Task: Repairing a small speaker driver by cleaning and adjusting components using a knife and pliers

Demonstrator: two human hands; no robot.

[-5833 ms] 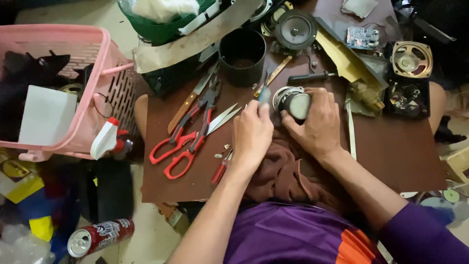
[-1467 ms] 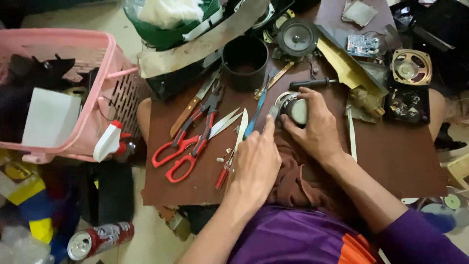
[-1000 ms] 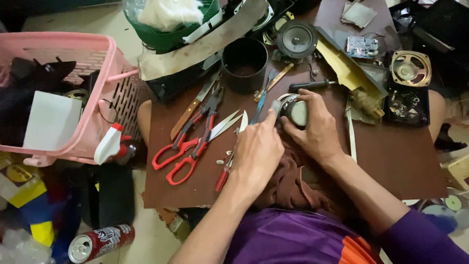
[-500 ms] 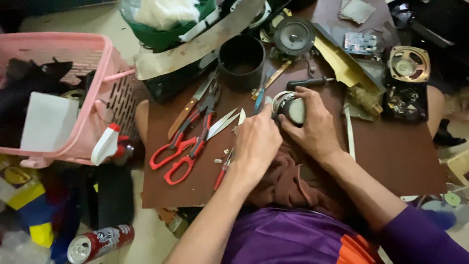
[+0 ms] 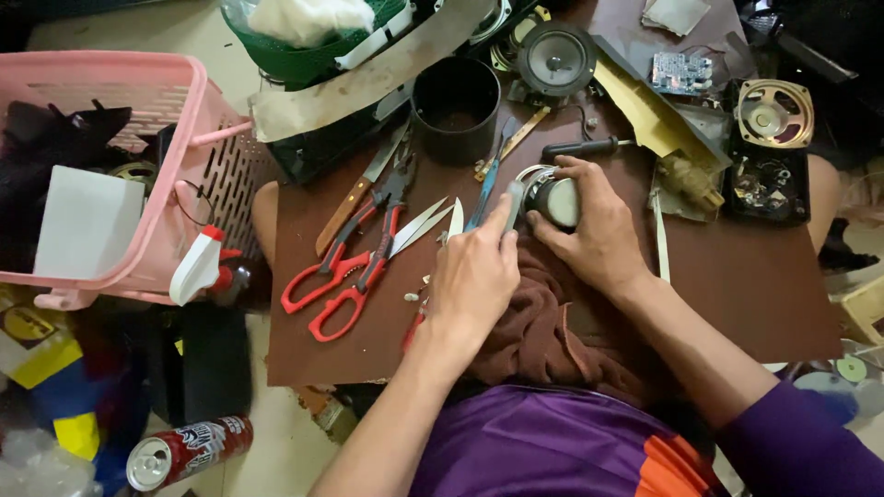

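On brown board [image 5: 737, 276], hands [image 5: 534, 248] around round metal speaker [image 5: 555, 201].

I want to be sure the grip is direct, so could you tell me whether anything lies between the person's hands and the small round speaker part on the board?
Nothing visible does. The right hand rests directly on the round speaker part, and the left hand brings a thin metal tool against its left edge. The brown cloth lies beneath, not between.

board [image 5: 737, 276]: matt brown wood | scissors [image 5: 354, 267]: glossy red plastic, metal blades | cloth [image 5: 543, 322]: brown, rough
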